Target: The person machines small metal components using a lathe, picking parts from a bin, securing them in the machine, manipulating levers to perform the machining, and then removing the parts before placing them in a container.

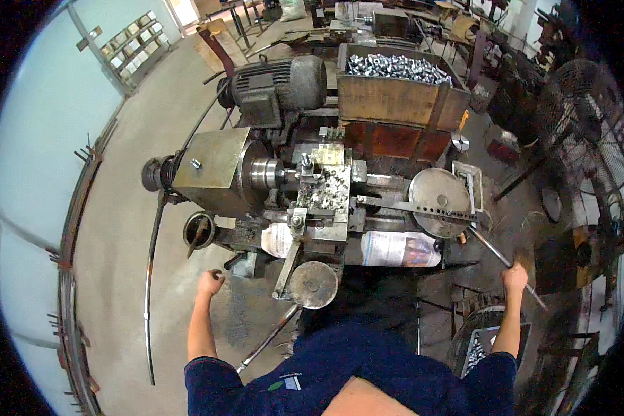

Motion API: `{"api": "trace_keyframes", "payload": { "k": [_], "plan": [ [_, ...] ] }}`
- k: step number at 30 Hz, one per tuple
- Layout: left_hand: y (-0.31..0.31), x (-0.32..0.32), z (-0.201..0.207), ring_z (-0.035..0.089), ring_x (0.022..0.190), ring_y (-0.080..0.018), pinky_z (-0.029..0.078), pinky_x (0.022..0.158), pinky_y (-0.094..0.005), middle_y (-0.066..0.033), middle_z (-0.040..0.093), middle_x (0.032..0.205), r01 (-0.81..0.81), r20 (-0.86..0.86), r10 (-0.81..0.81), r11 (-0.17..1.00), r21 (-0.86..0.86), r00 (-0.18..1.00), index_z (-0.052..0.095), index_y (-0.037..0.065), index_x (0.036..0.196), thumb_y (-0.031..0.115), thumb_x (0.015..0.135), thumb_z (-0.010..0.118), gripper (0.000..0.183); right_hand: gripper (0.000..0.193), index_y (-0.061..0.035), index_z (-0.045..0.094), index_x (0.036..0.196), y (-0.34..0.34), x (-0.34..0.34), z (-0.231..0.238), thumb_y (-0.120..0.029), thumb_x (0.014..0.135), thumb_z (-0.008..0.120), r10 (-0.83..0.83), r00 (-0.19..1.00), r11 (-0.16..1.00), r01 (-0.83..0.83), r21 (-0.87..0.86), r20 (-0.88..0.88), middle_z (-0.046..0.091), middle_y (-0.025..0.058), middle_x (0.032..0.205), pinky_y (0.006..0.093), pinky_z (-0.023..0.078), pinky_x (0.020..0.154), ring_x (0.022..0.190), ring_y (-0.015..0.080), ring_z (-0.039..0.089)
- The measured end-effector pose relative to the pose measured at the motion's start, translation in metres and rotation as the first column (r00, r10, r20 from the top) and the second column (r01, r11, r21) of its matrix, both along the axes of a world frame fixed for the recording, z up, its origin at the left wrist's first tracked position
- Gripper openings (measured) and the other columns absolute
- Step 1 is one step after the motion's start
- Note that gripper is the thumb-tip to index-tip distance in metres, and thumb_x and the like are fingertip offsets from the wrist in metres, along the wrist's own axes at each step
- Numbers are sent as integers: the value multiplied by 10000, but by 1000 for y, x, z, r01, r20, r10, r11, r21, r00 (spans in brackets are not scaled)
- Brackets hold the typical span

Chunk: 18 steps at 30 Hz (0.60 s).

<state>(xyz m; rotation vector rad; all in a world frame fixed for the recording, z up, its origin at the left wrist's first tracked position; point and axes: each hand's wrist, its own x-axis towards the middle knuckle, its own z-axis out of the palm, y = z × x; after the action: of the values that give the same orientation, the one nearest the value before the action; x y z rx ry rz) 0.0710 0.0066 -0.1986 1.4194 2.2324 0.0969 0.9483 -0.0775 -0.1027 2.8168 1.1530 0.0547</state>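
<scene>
In front of me stands a small metal lathe; its chuck (265, 173) faces the tool slide (326, 187), which is strewn with dark chips. My right hand (514, 279) is wrapped round a long steel lever (491, 246) that runs to a round plate (439, 197) on the lathe's right end. My left hand (213, 282) hovers low on the left, below a round pot (200, 230) with a brush-like stick in it. Its fingers are curled together, and what they hold, if anything, is too small to make out. A second lever (270, 338) slants from a smaller round plate (314, 284) near my body.
An electric motor (277, 87) sits behind the lathe. Beyond it, a large bin (392, 104) holds many small metal parts. A tray of parts (484, 350) lies at lower right, near a caged fan (572, 118). A long rod (150, 298) hangs down on the left.
</scene>
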Motion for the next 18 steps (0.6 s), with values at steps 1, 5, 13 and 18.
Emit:
{"api": "trace_keyframes", "payload": {
  "k": [1, 5, 13, 18],
  "plan": [
    [-20, -30, -17, 645, 777, -252, 504, 721, -364, -165, 648, 922, -16, 19, 17, 999, -49, 1000, 629, 74, 1038, 254, 694, 658, 390, 346, -34, 578, 894, -8, -15, -7, -207, 598, 625, 63, 998, 997, -63, 34, -11, 617, 187, 838, 445, 473, 715, 808, 357, 598],
    [-42, -24, -30, 627, 524, -202, 518, 573, -322, -191, 645, 865, -61, 197, 89, 988, -145, 976, 603, -12, 1039, 170, 710, 648, 379, 300, -33, 592, 821, -87, -64, -33, -182, 561, 591, 184, 981, 971, -190, 144, 56, 604, 204, 723, 467, 472, 648, 698, 406, 586],
    [-40, -17, -33, 625, 544, -190, 516, 545, -317, -169, 643, 821, -74, 236, 93, 993, -89, 967, 597, -16, 1041, 151, 718, 643, 367, 336, -16, 536, 799, -100, -161, -2, -218, 540, 605, 72, 954, 990, -33, 138, -290, 597, 240, 701, 493, 465, 643, 686, 431, 580],
    [-11, -8, -29, 598, 535, -183, 498, 513, -315, -155, 640, 794, -89, 352, 68, 995, 45, 934, 576, -59, 1050, 139, 748, 628, 365, 325, -24, 549, 800, -100, -166, 7, -196, 525, 566, 87, 950, 987, -42, 153, -299, 589, 247, 708, 471, 460, 664, 714, 433, 571]
  ]
}}
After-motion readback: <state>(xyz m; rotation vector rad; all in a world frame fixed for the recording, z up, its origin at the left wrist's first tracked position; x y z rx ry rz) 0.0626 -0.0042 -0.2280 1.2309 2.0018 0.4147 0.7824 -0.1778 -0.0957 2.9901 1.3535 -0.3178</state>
